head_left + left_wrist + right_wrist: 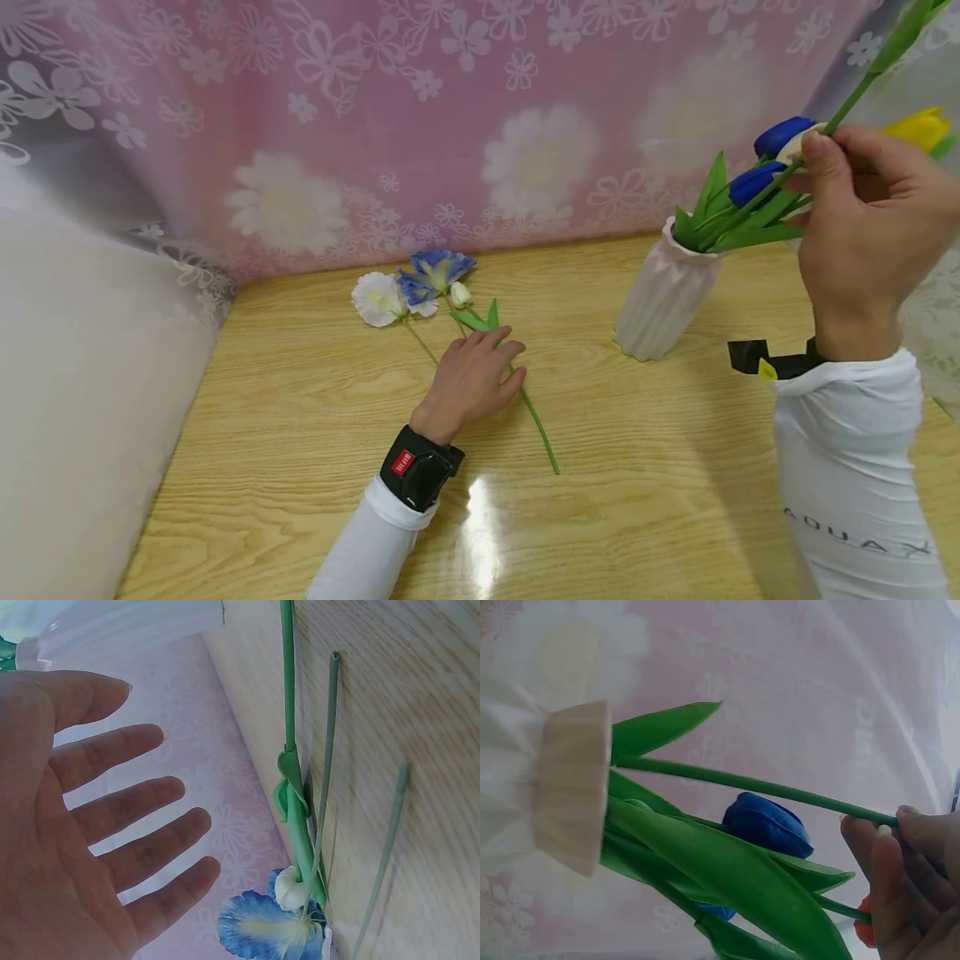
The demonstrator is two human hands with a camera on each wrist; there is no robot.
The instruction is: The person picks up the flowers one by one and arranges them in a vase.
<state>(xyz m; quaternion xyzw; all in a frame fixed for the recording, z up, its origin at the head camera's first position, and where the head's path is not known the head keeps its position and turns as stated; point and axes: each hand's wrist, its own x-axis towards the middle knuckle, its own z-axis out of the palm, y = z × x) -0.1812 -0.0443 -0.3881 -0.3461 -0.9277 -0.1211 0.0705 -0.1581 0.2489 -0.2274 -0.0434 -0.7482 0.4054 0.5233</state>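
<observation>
My right hand (pixel 873 217) pinches a green flower stem (pixel 757 784) between thumb and fingertips. The stem's lower end runs into the mouth of a white ribbed vase (pixel 663 292); its flower head lies beyond the head view. Blue tulips (pixel 753 183), a yellow tulip (pixel 918 127) and green leaves lean out of that vase. Over the table, my left hand (pixel 472 375) holds nothing, its fingers spread in the left wrist view. Near it lie a white tulip (pixel 461 295) on a green stem, a blue ruffled flower (pixel 438 275) and a white ruffled flower (pixel 377 298).
The wooden table (pixel 300 467) meets a pink floral curtain (pixel 420 150) at the back. A pale white surface (pixel 82 375) borders the left side. Black straps sit on both wrists.
</observation>
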